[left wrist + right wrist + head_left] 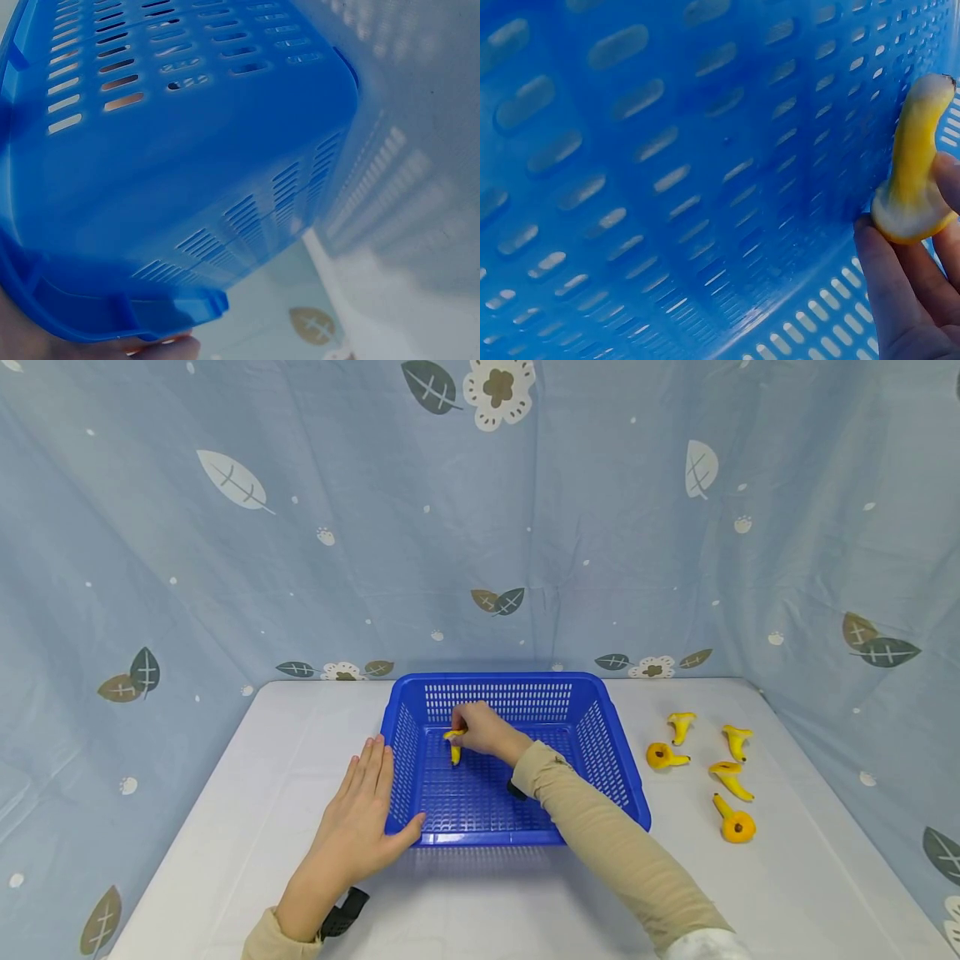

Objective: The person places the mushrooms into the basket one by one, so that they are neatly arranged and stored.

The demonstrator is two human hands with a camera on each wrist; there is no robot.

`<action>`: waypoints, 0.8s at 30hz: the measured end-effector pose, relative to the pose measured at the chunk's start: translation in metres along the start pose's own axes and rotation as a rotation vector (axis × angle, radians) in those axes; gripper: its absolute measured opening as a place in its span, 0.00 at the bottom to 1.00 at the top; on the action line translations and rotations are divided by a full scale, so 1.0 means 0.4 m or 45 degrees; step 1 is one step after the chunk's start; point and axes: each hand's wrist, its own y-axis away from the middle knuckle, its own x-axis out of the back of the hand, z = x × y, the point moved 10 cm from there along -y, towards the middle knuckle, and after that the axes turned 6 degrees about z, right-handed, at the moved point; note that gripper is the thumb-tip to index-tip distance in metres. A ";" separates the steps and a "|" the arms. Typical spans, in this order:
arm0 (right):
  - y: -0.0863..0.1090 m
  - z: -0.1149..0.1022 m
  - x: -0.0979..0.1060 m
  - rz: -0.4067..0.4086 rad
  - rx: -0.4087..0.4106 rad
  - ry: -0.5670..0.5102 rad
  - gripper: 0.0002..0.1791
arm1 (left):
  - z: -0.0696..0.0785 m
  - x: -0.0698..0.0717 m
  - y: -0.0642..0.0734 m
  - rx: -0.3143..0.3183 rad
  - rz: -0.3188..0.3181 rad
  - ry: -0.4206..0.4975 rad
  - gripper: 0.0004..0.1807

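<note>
A yellow mushroom [455, 753] with a flared cap and narrow stem is pinched between the thumb and fingers of my right hand [486, 731], inside the blue plastic basket [525, 838]. In the right wrist view the mushroom [911, 165] shows its stem pointing up, close to the perforated basket floor. My left hand [360, 818] lies against the basket's left rim near its front corner, fingers straight and thumb spread over the front edge. The left wrist view shows the basket's outer wall [172, 172], with fingertips [176, 349] at its rim.
Several more yellow mushrooms lie on the white table right of the basket, among them one with a round orange cap [738, 827] and one near the back [681, 727]. A blue patterned curtain [585, 527] hangs behind and beside the table.
</note>
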 end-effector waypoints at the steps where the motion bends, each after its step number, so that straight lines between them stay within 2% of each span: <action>1: 0.000 0.000 0.000 -0.003 -0.002 0.002 0.06 | 0.000 0.000 0.000 -0.001 0.000 0.000 0.55; 12: 0.003 -0.009 0.004 -0.021 0.038 0.021 0.07 | 0.002 0.006 0.000 -0.012 0.035 0.007 0.54; 19: 0.008 -0.016 0.016 -0.051 0.043 0.010 0.10 | -0.002 -0.002 0.000 0.012 -0.021 0.015 0.55; 24: 0.010 -0.018 0.035 -0.078 0.014 -0.032 0.14 | -0.002 -0.001 0.001 0.014 -0.014 0.011 0.55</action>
